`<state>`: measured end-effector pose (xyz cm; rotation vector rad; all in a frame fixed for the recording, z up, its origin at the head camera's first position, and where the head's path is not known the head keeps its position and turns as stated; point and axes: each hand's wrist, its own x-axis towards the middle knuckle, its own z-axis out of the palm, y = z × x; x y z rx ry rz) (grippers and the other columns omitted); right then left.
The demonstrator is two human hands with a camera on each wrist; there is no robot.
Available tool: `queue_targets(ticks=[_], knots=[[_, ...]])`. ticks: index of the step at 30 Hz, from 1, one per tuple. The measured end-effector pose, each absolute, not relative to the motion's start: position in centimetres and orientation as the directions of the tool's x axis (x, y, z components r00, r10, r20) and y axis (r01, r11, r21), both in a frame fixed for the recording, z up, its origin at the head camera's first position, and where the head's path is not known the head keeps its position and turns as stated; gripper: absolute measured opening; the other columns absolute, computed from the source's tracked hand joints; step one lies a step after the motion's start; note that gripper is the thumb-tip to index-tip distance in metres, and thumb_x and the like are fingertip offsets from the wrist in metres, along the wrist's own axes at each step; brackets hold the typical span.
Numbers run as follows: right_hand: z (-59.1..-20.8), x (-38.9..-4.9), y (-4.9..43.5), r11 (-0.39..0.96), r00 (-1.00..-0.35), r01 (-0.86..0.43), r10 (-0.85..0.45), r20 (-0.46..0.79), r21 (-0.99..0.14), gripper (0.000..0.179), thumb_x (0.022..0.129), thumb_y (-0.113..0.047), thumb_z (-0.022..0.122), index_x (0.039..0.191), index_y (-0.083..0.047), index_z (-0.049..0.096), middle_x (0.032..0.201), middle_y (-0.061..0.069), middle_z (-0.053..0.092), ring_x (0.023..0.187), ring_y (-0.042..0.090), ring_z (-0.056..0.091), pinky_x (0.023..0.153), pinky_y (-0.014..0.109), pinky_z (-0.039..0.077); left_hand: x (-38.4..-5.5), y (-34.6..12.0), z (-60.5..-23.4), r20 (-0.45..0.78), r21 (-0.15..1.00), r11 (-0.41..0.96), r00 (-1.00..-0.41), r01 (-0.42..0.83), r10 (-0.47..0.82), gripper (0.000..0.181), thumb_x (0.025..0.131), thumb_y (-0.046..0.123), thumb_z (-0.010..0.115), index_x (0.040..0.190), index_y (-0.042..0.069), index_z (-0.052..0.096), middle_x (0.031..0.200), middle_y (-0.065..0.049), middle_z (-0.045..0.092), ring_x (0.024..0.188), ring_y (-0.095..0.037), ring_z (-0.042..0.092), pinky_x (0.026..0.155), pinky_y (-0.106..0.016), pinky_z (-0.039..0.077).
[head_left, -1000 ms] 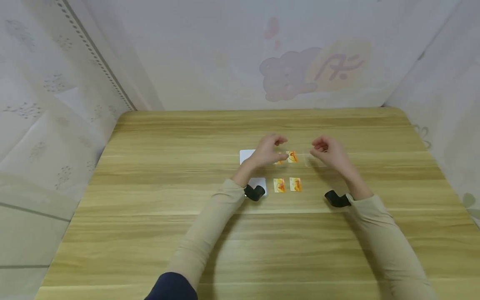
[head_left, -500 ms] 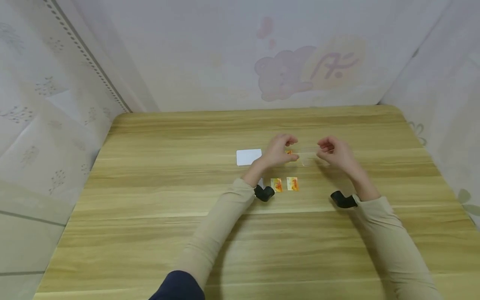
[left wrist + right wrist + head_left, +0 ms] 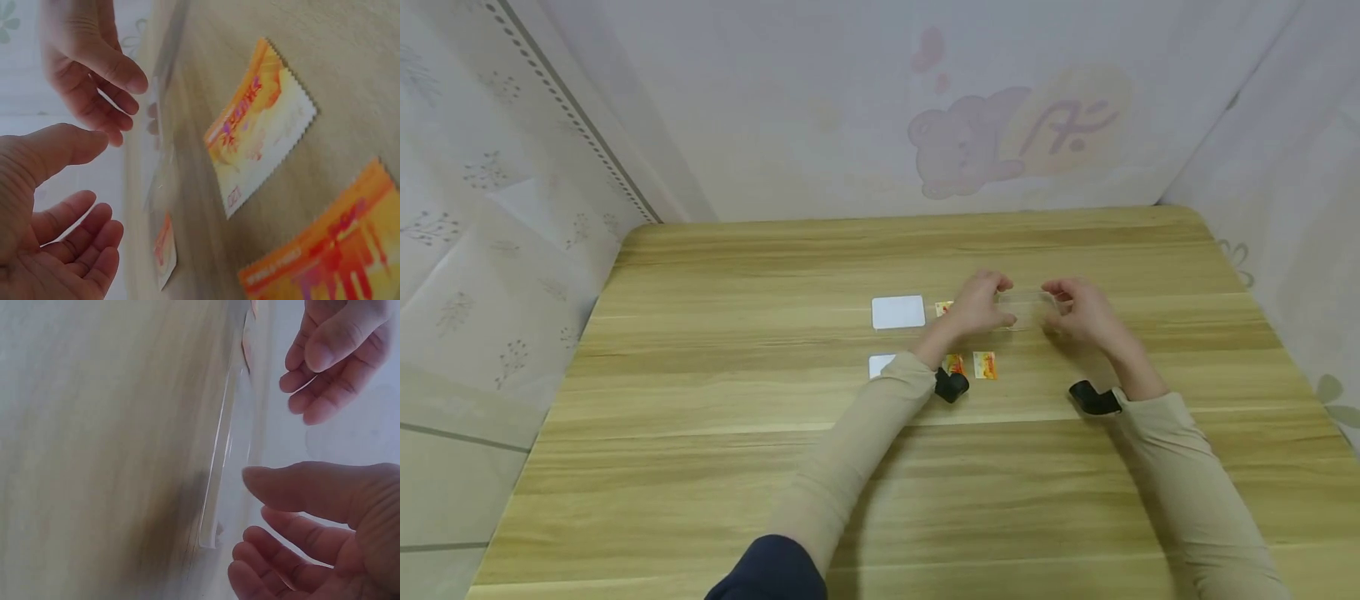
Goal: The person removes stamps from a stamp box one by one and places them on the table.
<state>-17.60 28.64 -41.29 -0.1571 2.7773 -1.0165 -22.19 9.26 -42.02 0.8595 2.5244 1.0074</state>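
A shallow clear plastic tray [image 3: 1026, 311] lies on the table between my two hands; its straight edge [image 3: 219, 462] shows in the right wrist view. My left hand [image 3: 977, 308] hovers at the tray's left end, thumb and fingers apart with nothing between them. At the other end is my right hand [image 3: 1084, 312], its fingers loosely bent and holding nothing. Several small orange-and-yellow packets with serrated edges lie nearby, among them a front packet [image 3: 985, 365] and one behind my left wrist [image 3: 943, 307]. In the left wrist view, a packet [image 3: 262, 128] lies flat below the hand.
Left of the packets lie two white rectangular cards, a rear card [image 3: 898, 312] and a front card [image 3: 880, 365], partly covered by my left sleeve. The wooden table [image 3: 737, 350] meets a patterned curtain [image 3: 805, 125] at its back edge. A black wrist device [image 3: 1093, 398] sits under each wrist.
My left hand has moved right, away from the rear packets, to the tray's left end. My right hand has shifted slightly right, and its thumb and fingers have spread a little.
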Motion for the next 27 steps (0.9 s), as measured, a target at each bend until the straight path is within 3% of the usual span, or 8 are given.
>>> queue_targets(ticks=[14, 27], knots=[[-41.3, -18.5, 29.0, 0.851, -0.958, -0.046, -0.186, -0.219, -0.523, 0.061, 0.078, -0.001, 0.069, 0.129, 0.017, 0.041, 0.121, 0.037, 0.041, 0.109, 0.048, 0.041, 0.092, 0.057, 0.035, -22.1, 10.9, -42.6, -0.165, 0.616, 0.69, -0.794, 0.38, 0.585, 0.059, 0.081, 0.018, 0.07, 0.133, 0.002, 0.047, 0.135, -0.011, 0.046, 0.127, -0.021, 0.039, 0.103, -0.023, 0.031], [-41.3, -18.8, 29.1, 0.851, -0.948, -0.062, -0.214, -0.236, -0.522, 0.062, 0.076, 0.001, 0.069, 0.128, 0.019, 0.041, 0.116, 0.035, 0.043, 0.105, 0.048, 0.045, 0.088, 0.055, 0.039, -22.1, 11.3, -43.0, -0.175, 0.563, 0.726, -0.802, 0.394, 0.571, 0.059, 0.078, 0.013, 0.07, 0.132, 0.004, 0.047, 0.136, -0.008, 0.044, 0.126, -0.02, 0.038, 0.1, -0.023, 0.035]])
